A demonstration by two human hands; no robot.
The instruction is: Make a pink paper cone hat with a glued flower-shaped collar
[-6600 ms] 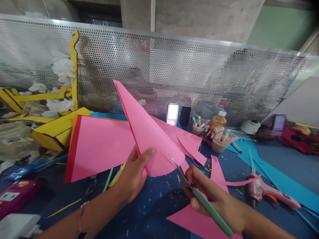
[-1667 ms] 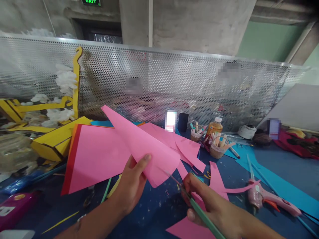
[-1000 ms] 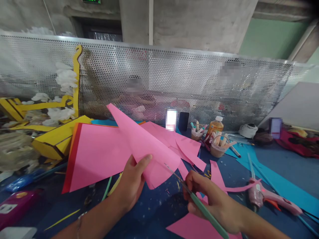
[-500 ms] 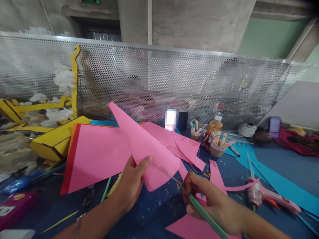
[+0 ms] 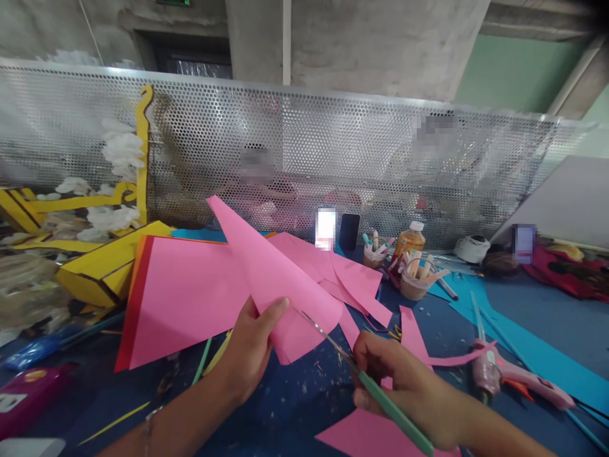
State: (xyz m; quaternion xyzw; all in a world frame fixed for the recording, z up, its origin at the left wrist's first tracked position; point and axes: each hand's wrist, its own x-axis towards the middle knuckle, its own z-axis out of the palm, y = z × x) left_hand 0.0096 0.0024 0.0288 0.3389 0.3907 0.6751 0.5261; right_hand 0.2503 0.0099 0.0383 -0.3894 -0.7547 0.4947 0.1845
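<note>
A large pink paper sheet (image 5: 285, 276), curled into a rough cone, rises in front of me. My left hand (image 5: 254, 346) pinches it at its lower left, the thumb pressed on the front face. In my right hand (image 5: 397, 384) are green-handled scissors (image 5: 387, 406), seen nearly edge-on. Their slim metal blades lie against the lower part of the sheet, with the tip close to my left thumb. Pink paper (image 5: 190, 298) with red and orange sheets beneath lies behind my left hand. A pink offcut (image 5: 366, 431) rests below my right hand.
A pink glue gun (image 5: 514, 374) lies at right near blue paper (image 5: 537, 343). Two marker cups (image 5: 416, 285), a bottle (image 5: 410, 241) and phones (image 5: 349, 231) stand along the perforated metal screen (image 5: 309, 146). Yellow cardboard (image 5: 107, 266) and a purple object (image 5: 31, 397) are at left.
The scissors' blades have slid slightly up and left along the pink sheet, toward my left thumb. My left hand and the sheet stay almost where they were.
</note>
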